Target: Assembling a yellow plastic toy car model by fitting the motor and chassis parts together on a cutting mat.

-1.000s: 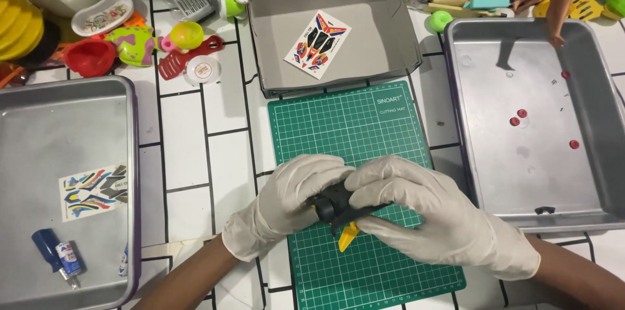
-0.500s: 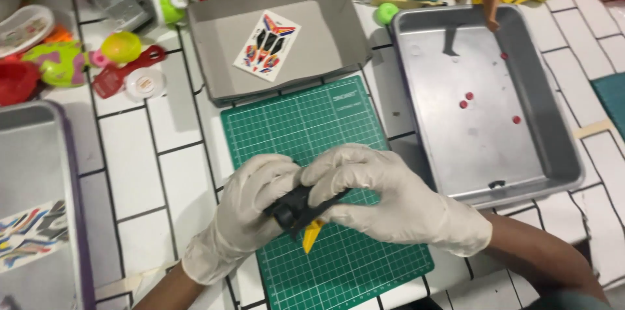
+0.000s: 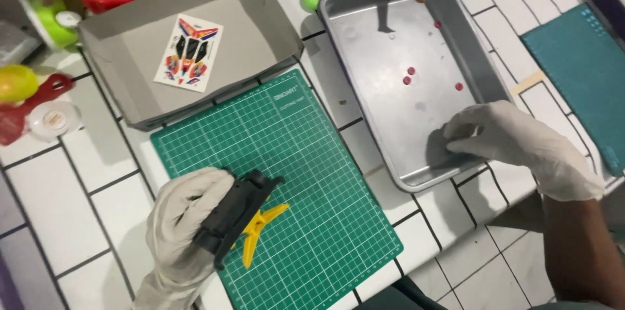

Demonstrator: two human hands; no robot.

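My left hand (image 3: 185, 225), in a white glove, grips a black plastic toy part (image 3: 236, 215) with a yellow piece (image 3: 260, 230) sticking out of it, low over the green cutting mat (image 3: 306, 173). My gloved right hand (image 3: 514, 144) has its fingertips down inside the near corner of a metal tray (image 3: 384, 56) to the right of the mat. Whether the fingers pinch anything there is hidden. A few small red pieces (image 3: 410, 75) lie on the tray's floor.
A grey tray (image 3: 260, 17) holding a colourful sticker sheet (image 3: 190, 53) sits behind the mat. Toys and red and yellow plastic items crowd the back and left edges. A teal mat (image 3: 583, 69) lies at the far right on the white tiled table.
My right hand left the black toy part and moved right into the metal tray. My left hand keeps the part alone. The camera view swung right.
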